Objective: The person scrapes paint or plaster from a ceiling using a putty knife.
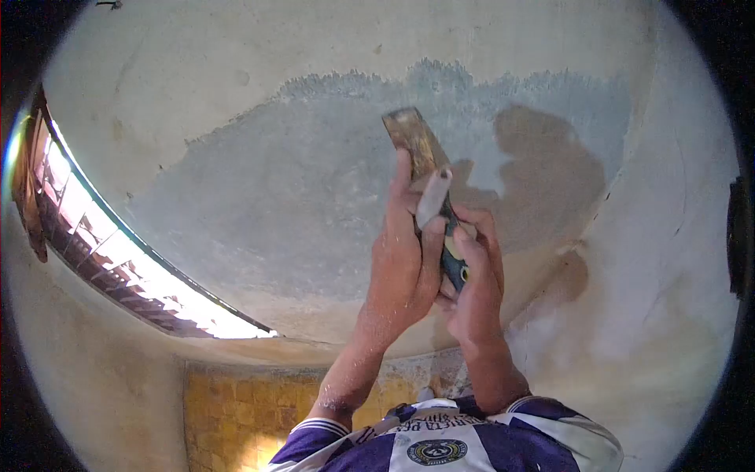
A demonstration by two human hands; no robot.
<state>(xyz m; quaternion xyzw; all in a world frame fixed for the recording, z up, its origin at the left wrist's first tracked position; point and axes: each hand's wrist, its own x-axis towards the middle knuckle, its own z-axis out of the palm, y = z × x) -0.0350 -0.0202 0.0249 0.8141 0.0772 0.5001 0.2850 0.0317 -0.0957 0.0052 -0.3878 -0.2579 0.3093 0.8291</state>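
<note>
My right hand (481, 275) is wrapped round the dark green and yellow handle (453, 263) of a putty knife. Its wide, smeared metal blade (417, 141) appears to point up toward the wall. Close beside it, my left hand (401, 263) grips a whitish, tube-shaped piece (432, 200) with a dark hole in its end, perhaps a second tool's handle. The left index finger stretches up against the blade. Both hands are close together in front of a damp-looking grey patch (259, 173) on the wall; where the two tools cross is partly hidden.
Pale wall (197, 47) surrounds the grey patch, whose upper edge is ragged. A bright barred window opening (118, 244) is at left. Yellow tiles (236, 401) show low down. Another wall (668, 259) rises at right, and a dark object (738, 236) sits at the far right edge.
</note>
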